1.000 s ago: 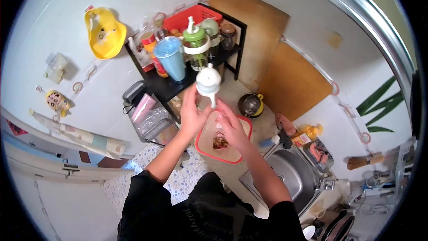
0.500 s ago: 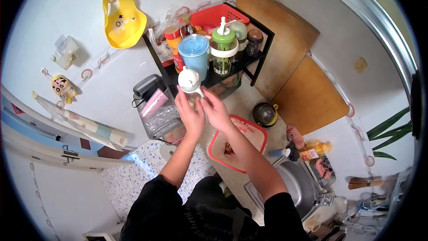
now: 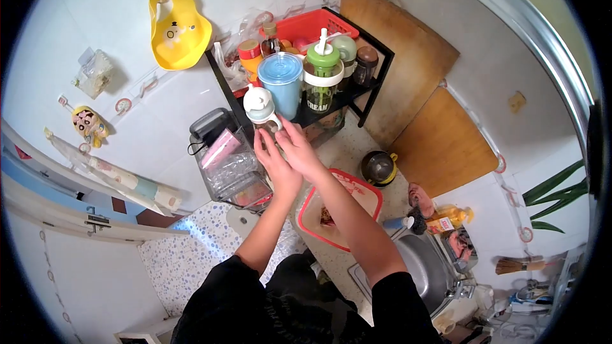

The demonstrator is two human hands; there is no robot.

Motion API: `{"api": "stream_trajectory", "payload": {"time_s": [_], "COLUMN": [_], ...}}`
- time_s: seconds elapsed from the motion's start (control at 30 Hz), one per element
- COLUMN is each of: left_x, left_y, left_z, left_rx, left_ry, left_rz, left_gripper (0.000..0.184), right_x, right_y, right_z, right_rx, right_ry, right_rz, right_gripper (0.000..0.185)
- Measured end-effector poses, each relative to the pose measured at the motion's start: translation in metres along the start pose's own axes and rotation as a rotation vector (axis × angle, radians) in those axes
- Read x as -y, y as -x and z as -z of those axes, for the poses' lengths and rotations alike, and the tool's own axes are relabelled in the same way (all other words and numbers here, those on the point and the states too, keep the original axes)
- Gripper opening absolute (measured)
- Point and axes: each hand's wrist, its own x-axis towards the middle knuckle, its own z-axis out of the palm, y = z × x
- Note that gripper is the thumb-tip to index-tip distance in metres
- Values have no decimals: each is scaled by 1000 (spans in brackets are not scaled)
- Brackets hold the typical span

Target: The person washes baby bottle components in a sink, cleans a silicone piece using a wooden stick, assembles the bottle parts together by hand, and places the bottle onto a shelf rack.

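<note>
Black kitchen shelf (image 3: 343, 100) ahead | both arms (image 3: 357, 226) stretched forward – hands (image 3: 281, 171) together, clasped round white-lidded bottle (image 3: 259, 104)

Over there on the worktop (image 3: 344, 144) stands a rack (image 3: 377, 92), with a basket (image 3: 310, 23) at the back, a tumbler (image 3: 281, 89) in front and a straw bottle (image 3: 320, 79) right of that. Between the left grip (image 3: 273, 155) and right grip (image 3: 296, 143), before the rack, is a handled bottle (image 3: 259, 104). An open container (image 3: 310, 218) lies nearer me, the pot (image 3: 378, 167) beyond its right corner, the sink (image 3: 424, 266) off right.
</note>
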Motion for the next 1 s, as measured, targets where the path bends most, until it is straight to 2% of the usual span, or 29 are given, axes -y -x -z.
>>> {"api": "stream_trajectory", "payload": {"time_s": [0.1,0.13,0.27,0.37,0.43,0.53,0.6,0.67,0.73,0.8,0.83,0.93,1.0], "left_x": [-1,-1,-14,-64,-102,-150,-168,-184,-205,-210,-206,-167,-148], "left_y": [0,2,19,40,62,112,155,198,245,296,323,409,455], "left_z": [1,1,12,24,21,23,23,24,8,-9,-19,-64,-92], "left_rx": [-4,-2,94,176,229,470,727,1091,1376,1574,1666,1698,1778], "left_ry": [29,48,71,235,500,739,868,762,804,666,593,315,155], "left_rz": [-20,-27,-35,-62,-84,-137,-185,-319,-315,-308,-306,-674,-724], "left_gripper": [85,83,75,73,75,70,64,58,57,56,56,60,63], "right_x": [-15,-6,-5,13,33,2,-11,-32,-86,-134,-144,-166,-158], "right_y": [0,7,34,84,137,249,334,415,505,587,618,680,692], "right_z": [-4,0,26,68,101,154,192,220,246,252,252,237,229], "right_rx": [13,1,-29,-163,-243,-562,-879,-1152,-1258,-1282,-1287,-1225,-1200], "right_ry": [-363,-400,-392,-332,-378,-372,-156,-126,-17,131,207,386,317], "right_rz": [-37,-97,-13,43,85,102,-21,-111,-339,-428,-613,-852,-962], "right_gripper": [49,48,43,42,39,30,28,22,21,20,19,22,28]}}
